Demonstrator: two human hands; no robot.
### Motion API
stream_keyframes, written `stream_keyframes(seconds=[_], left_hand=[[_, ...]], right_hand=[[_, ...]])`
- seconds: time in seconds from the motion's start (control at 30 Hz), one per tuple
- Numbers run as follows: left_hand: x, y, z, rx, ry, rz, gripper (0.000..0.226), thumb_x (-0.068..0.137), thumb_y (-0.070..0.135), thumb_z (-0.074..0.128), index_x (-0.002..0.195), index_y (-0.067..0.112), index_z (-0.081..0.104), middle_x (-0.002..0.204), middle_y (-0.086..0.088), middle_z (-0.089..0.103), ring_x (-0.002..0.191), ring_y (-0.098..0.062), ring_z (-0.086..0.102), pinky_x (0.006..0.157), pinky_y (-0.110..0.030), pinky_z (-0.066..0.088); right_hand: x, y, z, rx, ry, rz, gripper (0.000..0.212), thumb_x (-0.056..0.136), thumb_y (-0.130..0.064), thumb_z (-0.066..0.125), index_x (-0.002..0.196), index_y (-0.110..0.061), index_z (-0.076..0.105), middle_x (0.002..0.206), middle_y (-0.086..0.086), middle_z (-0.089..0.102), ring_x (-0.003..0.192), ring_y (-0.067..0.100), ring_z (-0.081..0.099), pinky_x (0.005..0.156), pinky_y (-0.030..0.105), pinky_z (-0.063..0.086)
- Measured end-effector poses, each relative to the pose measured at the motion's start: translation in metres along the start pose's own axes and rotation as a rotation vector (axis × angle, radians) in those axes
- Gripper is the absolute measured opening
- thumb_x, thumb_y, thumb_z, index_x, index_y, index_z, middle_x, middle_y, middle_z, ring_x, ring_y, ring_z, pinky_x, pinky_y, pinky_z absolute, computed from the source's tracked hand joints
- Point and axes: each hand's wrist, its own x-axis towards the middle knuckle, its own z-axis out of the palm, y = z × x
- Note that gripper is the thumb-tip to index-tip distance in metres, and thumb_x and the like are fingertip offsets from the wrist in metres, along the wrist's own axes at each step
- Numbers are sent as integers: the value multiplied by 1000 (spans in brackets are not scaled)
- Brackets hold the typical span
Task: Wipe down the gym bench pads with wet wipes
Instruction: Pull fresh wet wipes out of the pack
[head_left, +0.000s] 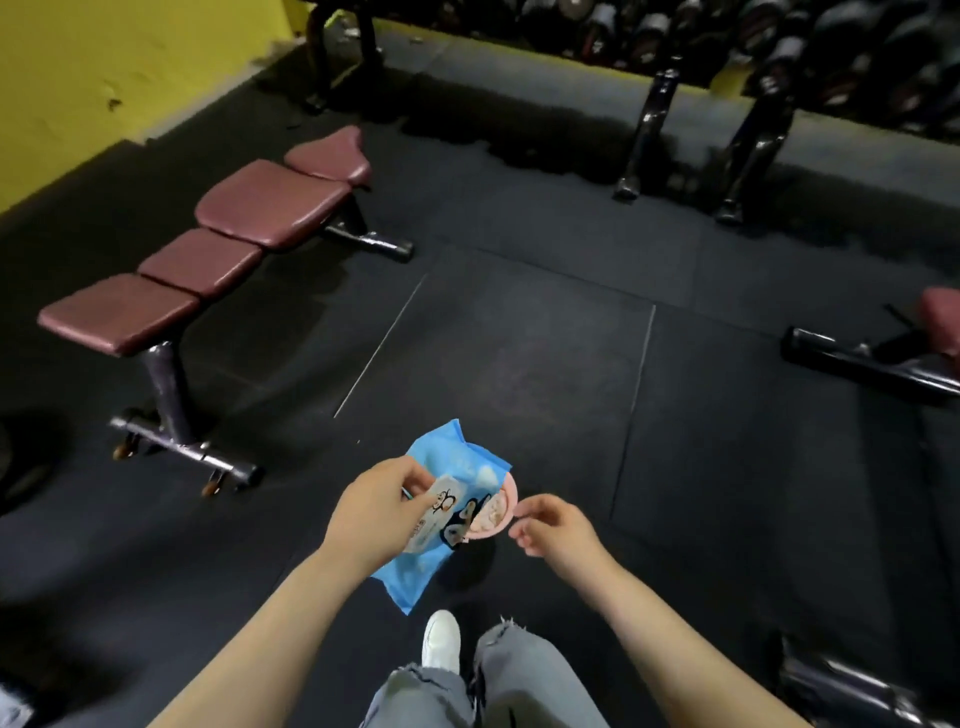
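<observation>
Both my bare forearms reach forward and slightly inward, meeting low in front of me. My left hand (376, 514) is turned palm-down, fingers curled and thumb pressed forward, clamped on the soft blue plastic wipes packet (447, 514). My right hand (553, 525) sits just beside it, wrist bent inward, fingers loosely curled, thumb and forefinger pinched towards the packet's round pink lid (501, 512); whether they touch it I cannot tell.

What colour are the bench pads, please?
The bench pads are maroon, seen in the head view.
</observation>
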Motion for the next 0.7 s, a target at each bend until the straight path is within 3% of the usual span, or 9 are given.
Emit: stream_keyframes(seconds=[0.07,0.2,0.37,0.53,0.7], left_hand=[[10,18,1,-37,-39,63,11,82,31,71,77,34,63,81,16,66,73,-1,61,59,-16,42],[26,59,10,-119,-143,178,11,80,25,76,78,31,67,78,16,69,71,-1,63,60,-19,48],[39,114,37,-195,-291,253,10,84,17,74,79,25,69,82,13,73,75,-7,69,60,-22,55],[41,174,82,-273,-334,236,6,85,13,73,83,18,71,81,2,74,72,-7,71,53,-15,49],[28,236,144,-301,-358,221,5,87,14,72,84,17,70,82,-2,73,74,-13,73,57,-22,54]], right_hand=[[-11,-4,-1,67,-11,45,25,84,1,51,98,-11,67,88,10,72,73,13,65,68,24,55],[-31,-8,-10,254,30,7,15,90,-7,58,101,-10,67,94,6,74,82,14,67,81,29,58],[-52,-12,-47,376,201,-91,8,92,-10,62,97,-10,68,88,7,73,74,8,67,74,23,57],[-70,-3,-105,391,381,-68,5,86,-14,70,91,-13,69,86,3,74,79,15,71,74,33,61],[-78,21,-173,495,526,17,12,82,-15,75,87,-7,67,85,3,74,77,15,73,69,33,62]])
